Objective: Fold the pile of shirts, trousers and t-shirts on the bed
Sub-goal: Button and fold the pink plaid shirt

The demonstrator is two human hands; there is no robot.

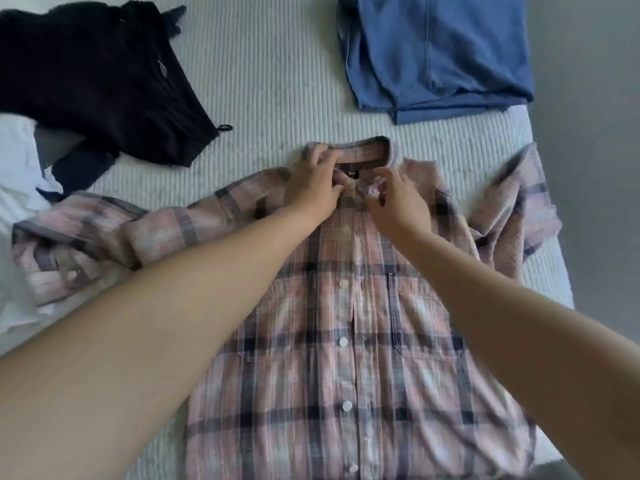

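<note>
A pink and grey plaid shirt (346,341) lies face up on the bed, buttoned down the front, with both sleeves spread out to the sides. My left hand (317,183) pinches the left side of the collar near the neck label. My right hand (393,199) pinches the right collar flap at the top of the button placket. Both hands meet at the neck opening. A black garment (97,77) lies crumpled at the far left. Folded blue trousers (440,50) rest at the far right.
The bed (270,81) has a ribbed white cover. White cloth (17,188) is bunched at the left edge, with a dark navy piece (81,169) beside it. The bed's right edge (554,265) runs along a grey floor.
</note>
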